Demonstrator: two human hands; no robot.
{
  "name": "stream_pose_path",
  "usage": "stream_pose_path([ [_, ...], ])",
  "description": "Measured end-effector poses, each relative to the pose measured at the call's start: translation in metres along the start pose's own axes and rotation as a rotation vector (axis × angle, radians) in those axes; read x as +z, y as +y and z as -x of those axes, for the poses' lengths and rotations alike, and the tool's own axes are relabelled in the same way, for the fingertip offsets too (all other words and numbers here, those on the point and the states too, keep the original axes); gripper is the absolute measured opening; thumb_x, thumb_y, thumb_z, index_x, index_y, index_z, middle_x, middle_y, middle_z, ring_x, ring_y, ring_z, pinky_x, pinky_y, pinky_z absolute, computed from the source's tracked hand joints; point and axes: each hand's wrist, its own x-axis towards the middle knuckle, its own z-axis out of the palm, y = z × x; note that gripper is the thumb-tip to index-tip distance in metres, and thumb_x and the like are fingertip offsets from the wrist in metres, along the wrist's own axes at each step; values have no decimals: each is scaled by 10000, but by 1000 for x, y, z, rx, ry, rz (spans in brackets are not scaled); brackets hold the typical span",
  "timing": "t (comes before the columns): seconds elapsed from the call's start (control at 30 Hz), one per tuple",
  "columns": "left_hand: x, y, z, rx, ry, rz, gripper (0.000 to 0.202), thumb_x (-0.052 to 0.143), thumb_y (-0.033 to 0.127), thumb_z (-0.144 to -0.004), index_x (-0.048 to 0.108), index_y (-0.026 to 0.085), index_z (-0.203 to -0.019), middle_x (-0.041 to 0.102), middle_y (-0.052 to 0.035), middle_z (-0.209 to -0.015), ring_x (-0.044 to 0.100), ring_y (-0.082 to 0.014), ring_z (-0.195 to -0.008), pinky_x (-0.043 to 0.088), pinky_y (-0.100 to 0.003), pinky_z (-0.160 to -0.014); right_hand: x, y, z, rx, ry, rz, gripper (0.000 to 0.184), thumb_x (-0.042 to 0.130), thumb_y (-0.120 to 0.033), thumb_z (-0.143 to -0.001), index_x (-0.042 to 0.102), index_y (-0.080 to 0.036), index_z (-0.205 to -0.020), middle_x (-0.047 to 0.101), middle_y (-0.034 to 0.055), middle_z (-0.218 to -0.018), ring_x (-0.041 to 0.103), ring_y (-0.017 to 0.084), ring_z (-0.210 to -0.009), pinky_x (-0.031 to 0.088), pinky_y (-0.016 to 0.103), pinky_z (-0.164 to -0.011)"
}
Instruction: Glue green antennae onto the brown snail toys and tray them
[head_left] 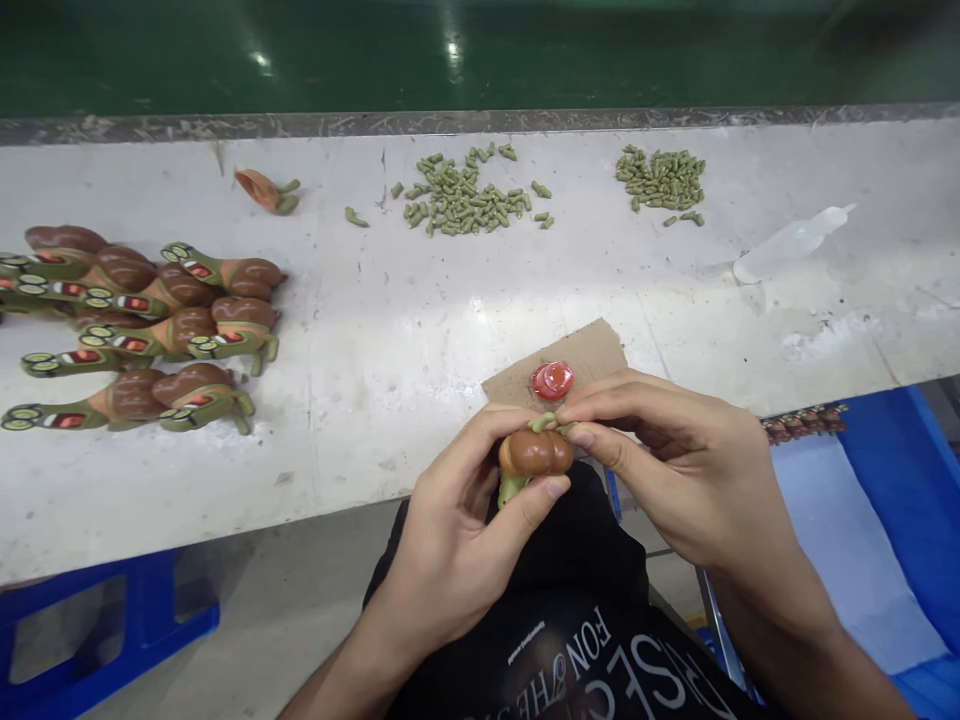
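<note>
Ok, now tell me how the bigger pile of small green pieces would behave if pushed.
The bigger pile of small green pieces would probably scatter rather than slide as one, since strays lie apart around it. Single pieces may roll, being stubby and roundish. Each is likely light, looking tiny beside the right hand.

Bench [337, 350] brightly lit; green surface [615, 60] darker, with glare spots; brown figure [534, 455] in focus, showing soft highlights.

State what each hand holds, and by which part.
The left hand holds a brown and green figure by its rounded brown body; the right hand pinches a small green part at its upper edge.
</note>
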Motion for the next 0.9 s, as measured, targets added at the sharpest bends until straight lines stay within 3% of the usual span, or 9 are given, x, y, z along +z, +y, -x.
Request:
stream_pose_path([
  [0.2,-5,-6,2,94,-84,-175,244,853,226,-1114,828,383,-1299,788,7,-1197,729,-178,-1116,581,-248,-1010,-5,2,8,-12,-22,15,207,853,-120,-1050,907,-319,-1073,920,-12,-1094,887,214,-1019,743,359,-950],
  [0.33,-3,1,8,-51,-195,-179,149,831,314,-1136,808,363,-1275,800,-5,-1179,760,-208,-1072,597,-297,-997,-19,4,24,-18,-27,85,254,850,-150,-1069,894,-340,-1231,902,0,-1188,868,206,-1106,734,325,-974],
  [0.47,5,3,16,-188,-259,-255,102,807,365,-1136,800,354,-1238,810,-7,-1083,770,-229,-965,619,-301,-862,-36,-1,54,-183,-85,398,520,763,-95,-1057,777,-288,-1540,798,95,-1492,754,267,-1417,676,401,-1188],
  [0.53,12,-2,14,-181,-325,-279,88,806,334,-1114,821,342,-1200,812,-15,-1045,759,-240,-923,636,-309,-834,-38,-1,69,-293,-197,552,485,699,-88,-1096,765,-246,-1549,788,100,-1564,690,288,-1517,578,456,-1326],
  [0.6,23,-9,9,-206,-426,-280,68,792,303,-1096,844,320,-1137,823,-29,-1039,765,-254,-926,668,-333,-877,-34,2,81,-333,-224,621,400,629,-108,-1157,766,-197,-1522,834,93,-1510,703,287,-1480,547,467,-1336],
  [0.7,37,-18,0,-322,-531,-267,79,809,352,-1080,860,308,-1122,844,-36,-1041,794,-262,-938,698,-340,-890,-30,12,96,-289,-107,622,306,563,-132,-1207,773,-161,-1427,886,105,-1320,780,267,-1240,624,442,-1145],
  [0.77,40,-22,-2,-390,-542,-295,257,833,445,-1075,846,330,-1304,865,-43,-1128,820,-264,-956,717,-337,-869,-37,21,107,-223,-48,584,268,594,-175,-1216,756,-178,-1430,875,111,-1266,789,263,-1162,647,432,-1044],
  [0.83,35,-23,0,-395,-506,-398,473,841,540,-1067,783,363,-1502,875,-57,-1228,839,-275,-989,731,-350,-874,-56,37,120,-101,57,549,305,665,-252,-1208,734,-223,-1504,849,112,-1281,789,273,-1172,660,445,-1026],
  [0.9,23,-22,3,-323,-463,-529,457,848,601,-1051,831,374,-1447,890,-65,-1226,846,-295,-1013,728,-359,-894,-86,66,136,107,261,564,350,715,-349,-1190,740,-284,-1532,818,105,-1279,786,286,-1174,670,479,-1042],
])
